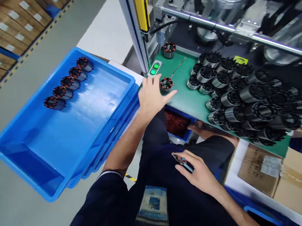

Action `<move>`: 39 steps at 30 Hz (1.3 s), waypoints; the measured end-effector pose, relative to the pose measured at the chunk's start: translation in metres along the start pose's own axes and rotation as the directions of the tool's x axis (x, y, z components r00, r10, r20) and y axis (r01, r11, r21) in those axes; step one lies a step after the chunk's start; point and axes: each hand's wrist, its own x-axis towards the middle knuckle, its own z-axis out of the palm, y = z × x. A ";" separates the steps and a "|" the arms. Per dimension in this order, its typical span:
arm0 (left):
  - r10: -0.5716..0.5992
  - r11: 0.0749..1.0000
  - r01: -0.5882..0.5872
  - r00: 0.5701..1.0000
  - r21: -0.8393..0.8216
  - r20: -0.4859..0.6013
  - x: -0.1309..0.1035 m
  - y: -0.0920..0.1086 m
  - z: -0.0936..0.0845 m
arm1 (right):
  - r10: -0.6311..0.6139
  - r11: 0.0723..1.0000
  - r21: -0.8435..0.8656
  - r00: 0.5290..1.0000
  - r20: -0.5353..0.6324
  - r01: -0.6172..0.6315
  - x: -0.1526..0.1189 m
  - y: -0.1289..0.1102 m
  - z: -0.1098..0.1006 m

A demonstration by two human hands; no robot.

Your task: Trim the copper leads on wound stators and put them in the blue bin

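Note:
My left hand reaches to the green mat, fingers spread, just left of a copper-wound motor stator. Its fingertips lie close to a panel with two lit green buttons; whether they touch it I cannot tell. A thin copper wire runs over the mat from behind that stator. Another wound stator stands farther back. Low in front of my body, my right hand is closed round small cutting pliers with light blue handles, the tip pointing left.
Stacked blue trays stand at left, the top one holding a row of several wound stators. Many black-ended stators are piled right on the mat. A bin of copper scraps sits below the edge. A machine rail crosses behind; cartons lie lower right.

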 end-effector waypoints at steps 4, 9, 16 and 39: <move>-0.011 1.000 0.010 0.993 0.008 0.117 0.030 0.005 0.027 | 0.079 0.996 0.052 0.990 -0.119 -0.073 -0.021 0.016 -0.006; 0.196 0.951 -0.151 0.970 -0.270 0.147 -0.022 0.019 -0.002 | 0.229 0.959 0.246 0.890 -0.395 -0.137 -0.031 0.030 -0.009; 0.412 0.778 -0.251 0.896 -0.575 0.167 -0.117 0.055 -0.035 | 0.094 0.975 0.205 0.665 -0.741 0.091 0.008 -0.029 -0.055; 0.274 0.105 0.519 0.805 -0.848 0.526 -0.164 0.068 -0.012 | 0.237 0.779 0.618 0.862 -0.448 0.108 0.022 -0.037 -0.035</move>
